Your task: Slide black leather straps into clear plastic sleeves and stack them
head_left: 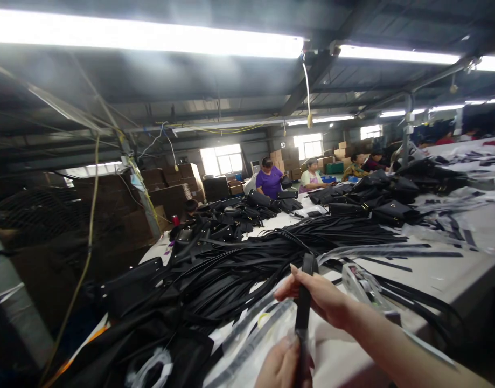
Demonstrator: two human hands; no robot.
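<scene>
A folded black strap (304, 307) stands upright between my two hands, over the near edge of the table. My left hand (280, 364) is closed round its lower end, where a bit of clear plastic shows. Higher up, my right hand (322, 295) has its thumb and fingers round the strap near the top fold. Straps in clear plastic sleeves (251, 339) lie beneath my hands. Just beyond them spreads a large heap of long black straps (231, 264). A tape dispenser (364, 285) sits to the right of my right hand.
Black bags (387, 196) are piled along the white table (425, 280), with more bags (218, 215) at the far left. Black cloth (142, 350) and a coil of white ties (152, 369) lie at the near left. Several co-workers sit or stand across the table, including a person in purple (269, 180).
</scene>
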